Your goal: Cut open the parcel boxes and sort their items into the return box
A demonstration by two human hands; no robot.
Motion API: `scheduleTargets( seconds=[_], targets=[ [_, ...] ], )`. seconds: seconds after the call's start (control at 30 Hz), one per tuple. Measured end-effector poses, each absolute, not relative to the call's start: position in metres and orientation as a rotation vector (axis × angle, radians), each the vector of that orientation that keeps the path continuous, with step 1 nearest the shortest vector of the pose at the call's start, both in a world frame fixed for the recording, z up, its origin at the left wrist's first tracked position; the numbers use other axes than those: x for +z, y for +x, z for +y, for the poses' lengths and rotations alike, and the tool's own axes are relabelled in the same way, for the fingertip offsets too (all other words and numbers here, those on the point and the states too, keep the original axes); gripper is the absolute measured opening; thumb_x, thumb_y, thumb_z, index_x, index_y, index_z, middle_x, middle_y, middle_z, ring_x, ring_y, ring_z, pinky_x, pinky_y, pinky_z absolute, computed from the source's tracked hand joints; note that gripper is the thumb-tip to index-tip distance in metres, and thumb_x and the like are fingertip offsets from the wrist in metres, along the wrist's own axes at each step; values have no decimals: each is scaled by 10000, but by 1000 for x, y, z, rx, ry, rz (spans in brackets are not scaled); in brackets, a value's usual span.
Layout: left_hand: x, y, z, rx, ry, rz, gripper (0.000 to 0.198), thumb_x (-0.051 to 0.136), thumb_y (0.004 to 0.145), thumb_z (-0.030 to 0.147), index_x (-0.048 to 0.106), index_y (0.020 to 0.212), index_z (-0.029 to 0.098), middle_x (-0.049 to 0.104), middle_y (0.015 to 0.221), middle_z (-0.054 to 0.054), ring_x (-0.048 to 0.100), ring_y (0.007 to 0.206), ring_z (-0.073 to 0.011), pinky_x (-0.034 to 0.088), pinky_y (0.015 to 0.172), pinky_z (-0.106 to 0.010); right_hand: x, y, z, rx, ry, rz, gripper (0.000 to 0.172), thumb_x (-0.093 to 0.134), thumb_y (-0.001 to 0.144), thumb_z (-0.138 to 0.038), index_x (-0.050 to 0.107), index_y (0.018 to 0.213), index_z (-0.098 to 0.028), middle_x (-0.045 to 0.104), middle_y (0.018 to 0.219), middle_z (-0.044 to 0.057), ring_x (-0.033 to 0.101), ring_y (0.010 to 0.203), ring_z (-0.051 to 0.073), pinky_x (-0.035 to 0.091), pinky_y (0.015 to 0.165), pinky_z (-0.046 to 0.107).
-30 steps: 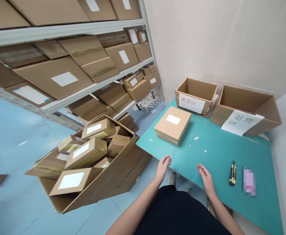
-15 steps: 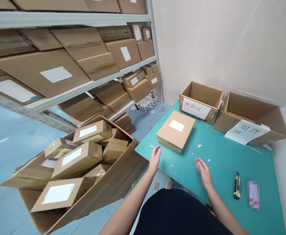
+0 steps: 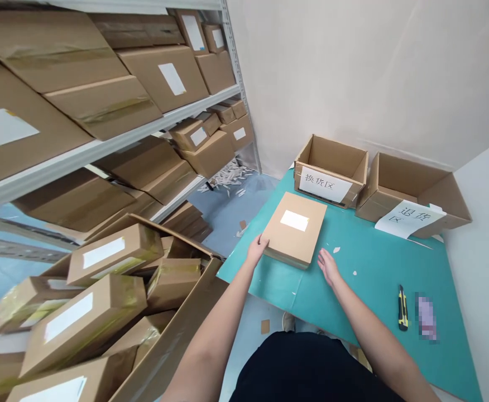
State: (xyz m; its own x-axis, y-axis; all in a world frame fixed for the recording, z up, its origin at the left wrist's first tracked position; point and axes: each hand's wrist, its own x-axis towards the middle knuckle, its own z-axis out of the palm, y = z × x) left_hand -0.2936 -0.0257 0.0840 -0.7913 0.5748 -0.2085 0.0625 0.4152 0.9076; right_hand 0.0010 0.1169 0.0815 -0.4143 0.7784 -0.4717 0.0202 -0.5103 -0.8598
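**A:** What's furthest left?

**B:** Grey steel shelving (image 3: 102,146) stacked with brown parcels (image 3: 102,106). Below it, an open cardboard carton (image 3: 173,329) holds white-labelled parcels (image 3: 85,312), lying at odd angles.

**A:** And moving right?

**B:** The left hand (image 3: 255,250) reaches the near-left edge of a flat brown parcel (image 3: 286,240). That parcel lies on a teal worktop (image 3: 365,285), and a white label (image 3: 294,220) sits on its top face.

**A:** Is that hand gripping it?

**B:** Its fingers (image 3: 263,240) lie close together and touch the edge. I can't tell whether they're clamped or only resting there.

**A:** What about the other hand?

**B:** The right hand (image 3: 328,267) is open, its fingers (image 3: 321,257) slightly apart, just beside the parcel without touching it.

**A:** Further along?

**B:** Against the back of the worktop stand two open cartons. The left one (image 3: 330,170) carries a paper sign (image 3: 325,184) reading 换货区, and the right one (image 3: 412,190) has a sign (image 3: 409,219) reading 退货区.

**A:** Anything nearer the edge?

**B:** A yellow-and-black utility knife (image 3: 402,308) lies on the worktop, and just to its right is a small item (image 3: 426,317), too blurred to identify.
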Motion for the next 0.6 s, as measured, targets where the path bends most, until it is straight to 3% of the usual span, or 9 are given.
scheduleTargets(
  seconds=[0.1, 0.27, 0.43, 0.6],
  targets=[
    [83, -295, -29, 1350, 547, 2125, 476, 695, 797, 431, 690, 1180, 149, 721, 1217, -137, 658, 1145, -337, 491, 1032, -448, 68, -20, 111, 2003, -1238, -1169, 598, 731, 721, -637, 670, 1216, -307, 672, 1355, 58, 486, 1403, 313, 413, 1118, 574],
    [87, -284, -37, 1348, 559, 2041, 533, 745, 723, 512, 717, 1126, 164, 745, 1170, -124, 664, 1125, -335, 522, 986, -423, 54, -38, 107, 1968, -1155, -1174, 729, 752, 710, -609, 586, 1347, -296, 615, 1433, 30, 519, 1379, 272, 364, 1188, 472],
    [92, -260, -49, 1318, 557, 1960, 592, 751, 669, 608, 738, 1036, 143, 771, 1065, -133, 687, 1064, -347, 553, 921, -440, 53, -23, 112, 1968, -1150, -1191, 749, 785, 678, -592, 612, 1330, -268, 649, 1388, 61, 547, 1349, 306, 344, 1194, 518],
    [93, -238, -60, 1369, 466, 1876, 664, 745, 677, 646, 697, 1118, 152, 729, 1204, -149, 678, 1118, -328, 539, 964, -422, 64, 0, 100, 1982, -1105, -1216, 718, 784, 686, -600, 638, 1315, -283, 644, 1396, 57, 533, 1362, 304, 332, 1198, 520]
  ],
)
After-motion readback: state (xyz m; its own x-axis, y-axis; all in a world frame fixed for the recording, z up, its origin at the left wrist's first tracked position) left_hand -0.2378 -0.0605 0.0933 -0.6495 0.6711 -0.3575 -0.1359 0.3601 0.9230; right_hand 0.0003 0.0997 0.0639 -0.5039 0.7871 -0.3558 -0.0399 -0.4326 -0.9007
